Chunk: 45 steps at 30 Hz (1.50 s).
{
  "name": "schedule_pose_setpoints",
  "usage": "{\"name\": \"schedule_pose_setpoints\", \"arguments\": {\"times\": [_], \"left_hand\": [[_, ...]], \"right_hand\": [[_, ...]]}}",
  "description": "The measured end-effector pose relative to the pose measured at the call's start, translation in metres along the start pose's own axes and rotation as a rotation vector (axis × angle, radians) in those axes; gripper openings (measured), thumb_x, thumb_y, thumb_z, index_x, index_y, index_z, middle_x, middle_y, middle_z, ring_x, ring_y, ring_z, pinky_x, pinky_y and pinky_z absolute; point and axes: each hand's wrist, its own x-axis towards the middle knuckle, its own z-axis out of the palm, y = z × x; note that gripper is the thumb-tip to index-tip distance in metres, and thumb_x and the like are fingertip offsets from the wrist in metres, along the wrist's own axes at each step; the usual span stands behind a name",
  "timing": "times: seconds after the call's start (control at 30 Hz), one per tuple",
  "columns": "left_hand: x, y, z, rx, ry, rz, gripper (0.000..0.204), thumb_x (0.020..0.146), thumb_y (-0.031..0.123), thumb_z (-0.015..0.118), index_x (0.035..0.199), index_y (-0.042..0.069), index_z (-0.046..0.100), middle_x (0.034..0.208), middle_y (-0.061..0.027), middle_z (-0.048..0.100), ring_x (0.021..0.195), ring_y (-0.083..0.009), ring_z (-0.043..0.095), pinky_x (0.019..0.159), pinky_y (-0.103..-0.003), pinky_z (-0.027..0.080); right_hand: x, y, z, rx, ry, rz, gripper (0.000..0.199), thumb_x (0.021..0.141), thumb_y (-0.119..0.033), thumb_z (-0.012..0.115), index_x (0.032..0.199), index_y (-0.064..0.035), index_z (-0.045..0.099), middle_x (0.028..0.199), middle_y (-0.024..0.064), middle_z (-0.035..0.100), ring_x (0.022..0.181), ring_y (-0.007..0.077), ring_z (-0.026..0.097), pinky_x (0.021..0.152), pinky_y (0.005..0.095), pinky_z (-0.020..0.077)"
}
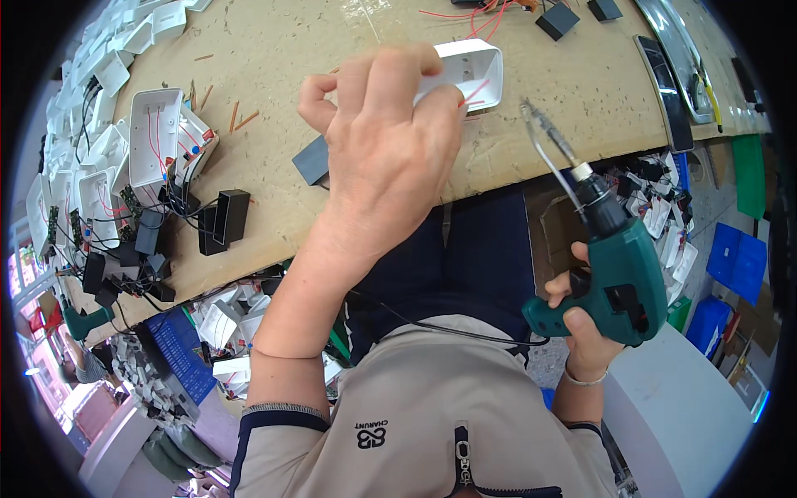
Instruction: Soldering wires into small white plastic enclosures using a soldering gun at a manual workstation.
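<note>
My left hand (386, 137) is closed over the near-left end of a white plastic casing (490, 54) on the workbench. A red wire (475, 94) sticks out by its thumb tip, inside the casing's open side. The fingertips are partly hidden and a little blurred. In my right hand (588, 332) is a green soldering gun (635, 274), held by its handle at the bench's front edge. Its metal tip (531, 112) points up and away, to the right of the casing and apart from it. A dark grey block (312, 161) lies beside my left wrist.
On the left stand white casings with red wires (156, 137), circuit boards and black boxes (231, 216). White casings (108, 70) are heaped at the far left. Black blocks (557, 21) lie at the back; a phone (664, 91) lies at right. A cord (440, 330) crosses my lap.
</note>
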Motion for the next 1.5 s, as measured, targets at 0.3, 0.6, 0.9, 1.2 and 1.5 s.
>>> {"name": "schedule_pose_setpoints", "arguments": {"times": [0.3, 0.6, 0.9, 1.2, 1.5], "left_hand": [[0.003, -0.005, 0.011, 0.024, -0.044, -0.066, 0.006, 0.068, 0.010, 0.062, 0.067, 0.006, 0.057, 0.098, -0.0026, 0.053, 0.091, -0.0212, 0.048, 0.082, -0.041, 0.026], [0.006, -0.004, 0.017, 0.059, -0.071, -0.050, 0.009, 0.059, 0.004, 0.061, 0.063, 0.002, 0.054, 0.095, -0.0063, 0.050, 0.090, -0.0222, 0.046, 0.082, -0.042, 0.027], [0.010, -0.002, 0.016, 0.074, -0.128, -0.083, 0.006, 0.064, 0.006, 0.061, 0.065, 0.001, 0.058, 0.095, -0.0076, 0.051, 0.089, -0.0239, 0.045, 0.079, -0.039, 0.029], [0.012, -0.003, 0.016, 0.037, -0.146, -0.117, 0.008, 0.067, 0.007, 0.063, 0.068, 0.000, 0.060, 0.095, -0.0083, 0.052, 0.089, -0.0259, 0.048, 0.079, -0.036, 0.035], [0.012, -0.002, 0.017, 0.025, -0.143, -0.110, 0.007, 0.067, 0.006, 0.063, 0.067, 0.000, 0.059, 0.095, -0.0085, 0.051, 0.087, -0.0262, 0.047, 0.078, -0.036, 0.036]], "right_hand": [[0.005, 0.002, 0.008, -0.001, -0.027, 0.090, 0.057, 0.071, -0.021, 0.069, 0.114, 0.0077, 0.045, 0.099, 0.0193, 0.057, 0.072, 0.0202, 0.061, 0.059, 0.0271, 0.0489], [0.016, 0.001, 0.012, 0.001, -0.049, 0.107, 0.056, 0.071, -0.017, 0.066, 0.116, 0.0072, 0.042, 0.099, 0.0199, 0.056, 0.069, 0.0196, 0.059, 0.056, 0.0264, 0.0477], [0.024, 0.001, 0.016, -0.013, -0.034, 0.106, 0.056, 0.071, -0.016, 0.065, 0.117, 0.0074, 0.042, 0.098, 0.0195, 0.057, 0.068, 0.0195, 0.059, 0.056, 0.0271, 0.0476], [0.031, 0.001, 0.016, -0.031, -0.053, 0.096, 0.057, 0.071, -0.014, 0.065, 0.119, 0.0066, 0.042, 0.098, 0.0194, 0.057, 0.068, 0.0194, 0.059, 0.057, 0.0272, 0.0482], [0.035, -0.001, 0.017, -0.096, -0.074, 0.108, 0.055, 0.072, -0.014, 0.065, 0.119, 0.0058, 0.043, 0.097, 0.0184, 0.058, 0.067, 0.0182, 0.060, 0.057, 0.0279, 0.0499]]}}
